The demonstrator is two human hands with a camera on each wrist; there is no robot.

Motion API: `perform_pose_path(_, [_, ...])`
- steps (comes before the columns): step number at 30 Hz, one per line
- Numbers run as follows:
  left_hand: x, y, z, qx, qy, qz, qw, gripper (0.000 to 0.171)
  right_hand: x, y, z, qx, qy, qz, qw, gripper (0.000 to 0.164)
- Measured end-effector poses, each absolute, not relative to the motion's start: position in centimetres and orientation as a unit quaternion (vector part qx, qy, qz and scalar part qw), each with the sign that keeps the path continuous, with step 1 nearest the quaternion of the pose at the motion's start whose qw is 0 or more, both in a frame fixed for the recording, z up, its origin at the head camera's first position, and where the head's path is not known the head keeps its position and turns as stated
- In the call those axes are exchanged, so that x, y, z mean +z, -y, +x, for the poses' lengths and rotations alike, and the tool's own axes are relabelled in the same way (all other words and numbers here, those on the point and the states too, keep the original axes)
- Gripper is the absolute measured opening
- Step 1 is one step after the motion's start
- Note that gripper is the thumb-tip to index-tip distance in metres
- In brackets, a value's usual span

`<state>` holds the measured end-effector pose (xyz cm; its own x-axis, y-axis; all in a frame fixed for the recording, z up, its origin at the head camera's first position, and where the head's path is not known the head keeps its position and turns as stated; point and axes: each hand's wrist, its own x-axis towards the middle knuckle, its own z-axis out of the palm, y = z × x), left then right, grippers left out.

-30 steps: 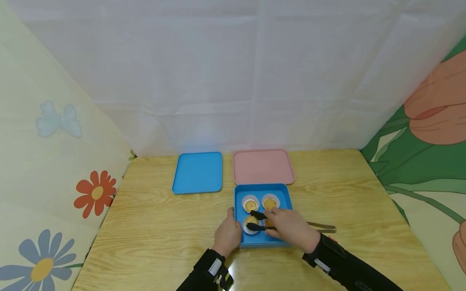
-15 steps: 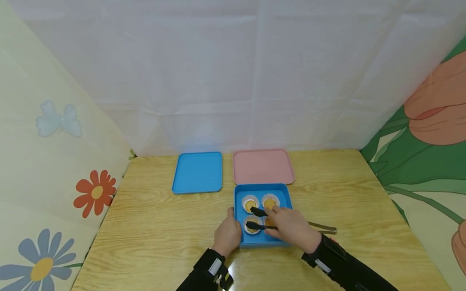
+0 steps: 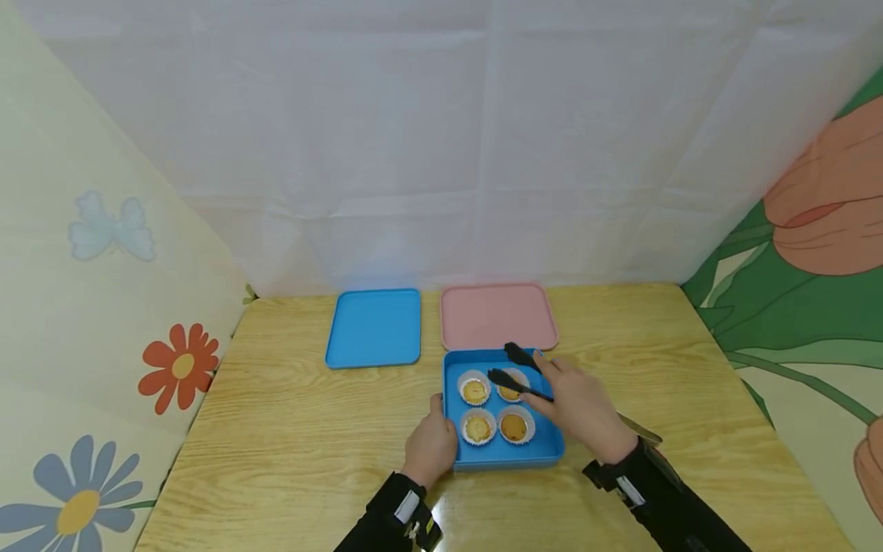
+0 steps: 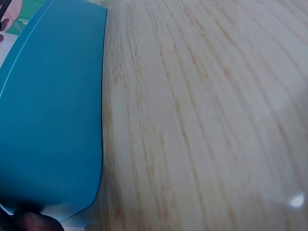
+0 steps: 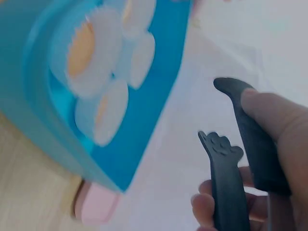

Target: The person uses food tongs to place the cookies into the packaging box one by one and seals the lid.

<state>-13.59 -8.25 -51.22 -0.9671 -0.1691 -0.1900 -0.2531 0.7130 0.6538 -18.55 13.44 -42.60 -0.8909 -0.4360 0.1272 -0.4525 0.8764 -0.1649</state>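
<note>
Four cupcakes point(image 3: 516, 425) in pale paper cups sat two by two inside a deep blue tray point(image 3: 507, 455) on the wooden tabletop point(image 3: 290, 429). The right hand point(image 3: 582, 405) held black-tipped tongs point(image 3: 522, 358), tips parted with nothing between them, above the tray's far-right part. The left hand point(image 3: 431, 443) touched the tray's left wall; whether its grip was curled could not be told. The step looked like positioning the tongs; the next move seemingly called for straddling one cupcake before squeezing.

Blue box point(image 3: 510, 459), black-tipped tongs point(image 5: 228, 187), pink tray point(image 3: 493, 316), wood-grained table point(image 3: 290, 414), white cups point(image 5: 103, 57), cakes point(image 3: 513, 428) seemingly golden-brown to yellow
</note>
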Motion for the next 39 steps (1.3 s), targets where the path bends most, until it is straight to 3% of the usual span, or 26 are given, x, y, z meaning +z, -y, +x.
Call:
perform_pose_path(9, [-51.1, 8.3, -13.6, 0.368, -0.921, -0.113, 0.060, 0.044, -41.5, -17.6, -20.7, 0.133, 0.980, 0.121, 0.088, 0.073])
perform_pose_path(18, [-51.3, 8.3, -13.7, 0.365, -0.922, -0.115, 0.062, 0.044, -41.6, -22.6, -21.9, 0.186, 0.980, 0.017, 0.075, 0.081])
perform_pose_path(24, [-51.5, 8.3, -13.6, 0.366, -0.922, -0.110, 0.057, 0.044, -43.5, -25.9, -22.0, 0.197, 0.975, -0.050, 0.085, 0.082])
perform_pose_path(31, [-51.6, 8.3, -13.6, 0.362, -0.924, -0.111, 0.052, 0.044, -46.0, -29.5, -21.4, 0.191, 0.975, -0.105, 0.047, 0.085])
perform_pose_path(39, [-51.4, 8.3, -13.6, 0.365, -0.923, -0.108, 0.052, 0.044, -48.3, -31.6, -20.4, 0.180, 0.974, -0.130, 0.042, 0.077])
